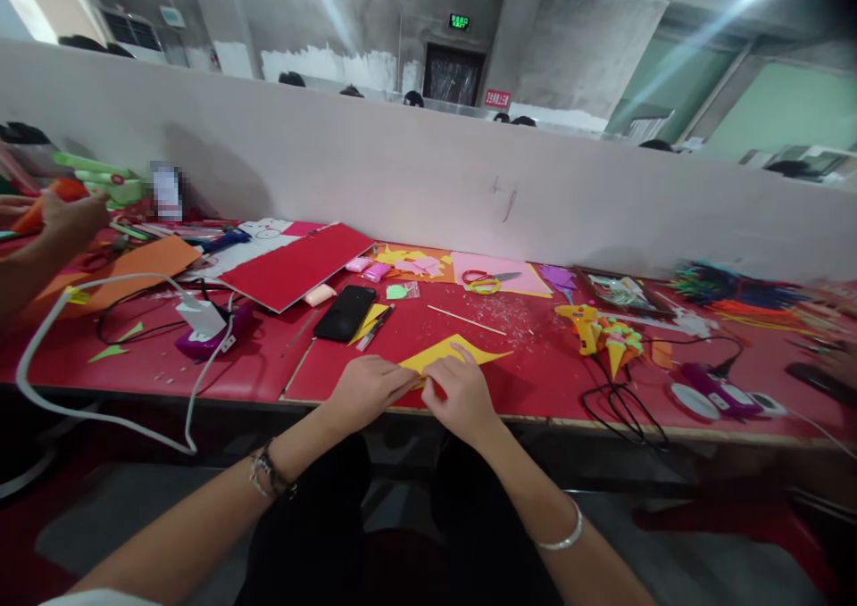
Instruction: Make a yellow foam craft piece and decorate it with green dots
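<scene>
A sheet of yellow paper (445, 349) lies at the front edge of the red table, its pointed corner reaching to the right. My left hand (370, 390) pinches its near edge from the left, fingers pressed together. Close beside it, my right hand (461, 394) grips the same edge, fingers curled over the paper. The fingertips hide the part of the edge between them. Just beyond my hands are a pen (376, 327), a black phone (345, 312) on a yellow scrap, and a thin wooden stick (467, 319).
Scissors (487, 282) rest on pink paper (528, 278) at the back. To the right are a yellow glue gun (579, 325) and a purple power strip (719, 392); another purple strip (201, 336) with a white cable is left. A red board (298, 267) leans leftward. Another person's hand (73, 218) holds something orange.
</scene>
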{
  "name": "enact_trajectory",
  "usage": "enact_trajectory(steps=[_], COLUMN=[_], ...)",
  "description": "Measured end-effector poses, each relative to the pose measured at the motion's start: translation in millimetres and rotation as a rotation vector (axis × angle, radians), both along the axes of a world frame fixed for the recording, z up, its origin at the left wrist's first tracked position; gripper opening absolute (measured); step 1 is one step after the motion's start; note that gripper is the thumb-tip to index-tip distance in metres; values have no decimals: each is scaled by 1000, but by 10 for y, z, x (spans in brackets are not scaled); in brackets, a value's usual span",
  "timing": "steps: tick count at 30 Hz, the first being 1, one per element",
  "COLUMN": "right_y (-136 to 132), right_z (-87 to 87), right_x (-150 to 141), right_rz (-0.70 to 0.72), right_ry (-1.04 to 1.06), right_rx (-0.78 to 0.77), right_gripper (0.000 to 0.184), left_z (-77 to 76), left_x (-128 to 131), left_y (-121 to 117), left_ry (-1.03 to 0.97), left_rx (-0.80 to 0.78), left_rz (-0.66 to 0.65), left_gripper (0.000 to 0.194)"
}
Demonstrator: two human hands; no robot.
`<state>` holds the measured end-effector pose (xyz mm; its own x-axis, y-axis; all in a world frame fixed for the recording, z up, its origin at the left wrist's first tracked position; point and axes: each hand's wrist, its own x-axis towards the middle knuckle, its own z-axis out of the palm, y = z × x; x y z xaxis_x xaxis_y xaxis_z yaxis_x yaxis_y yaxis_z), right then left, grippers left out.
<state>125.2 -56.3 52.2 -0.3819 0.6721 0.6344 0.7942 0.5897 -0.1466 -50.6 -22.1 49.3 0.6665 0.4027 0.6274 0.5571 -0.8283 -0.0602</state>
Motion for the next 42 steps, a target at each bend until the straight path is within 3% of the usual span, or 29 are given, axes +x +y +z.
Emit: enact_trajectory(steps=[5, 11, 15, 20, 23, 25, 27, 29, 31, 35, 40, 42], right_y=[136, 204, 242, 288, 260, 201, 120, 45, 1, 20, 60, 51], right_z=[278, 523, 525, 395, 413, 517, 668, 805, 877, 832, 788, 808], right_x=[61, 288, 565, 1056, 1254, 1237, 1098, 903, 731, 584, 488, 421], right_rz=[26, 26, -44, -188, -337, -366, -270, -125, -77, -80, -104, -110], right_ry=[17, 98, 107, 69, 208, 385, 425, 220, -14, -136, -195, -207], right_rx=[176, 187, 173, 182, 141, 156, 173, 93, 2, -135, -136, -157], right_gripper=[14, 12, 11, 13, 15, 17, 21, 21, 25, 18, 22, 25], left_z=[370, 660, 811, 997, 1073, 1095, 1093, 1076, 1053, 1033, 1075, 1084], left_x=[91, -11, -166, -405, -485, -463, -391, -313, -267, -287, -189, -53], left_y=[82, 102, 127, 153, 164, 170, 171, 172, 175, 207, 212, 172], left_ry=[8, -147, -165, -210, -211, -160, -124, -148, -180, -110, 18, 37], left_rx=[77, 59, 4, -14, 28, 80, 107, 84, 45, 83, 195, 215], left_rz=[-30, -36, -4, 75, 135, 98, 30, 20, 34, 18, 135, 66], left_gripper=[34, 23, 24, 22, 22, 22, 24, 25, 23, 23, 20, 19])
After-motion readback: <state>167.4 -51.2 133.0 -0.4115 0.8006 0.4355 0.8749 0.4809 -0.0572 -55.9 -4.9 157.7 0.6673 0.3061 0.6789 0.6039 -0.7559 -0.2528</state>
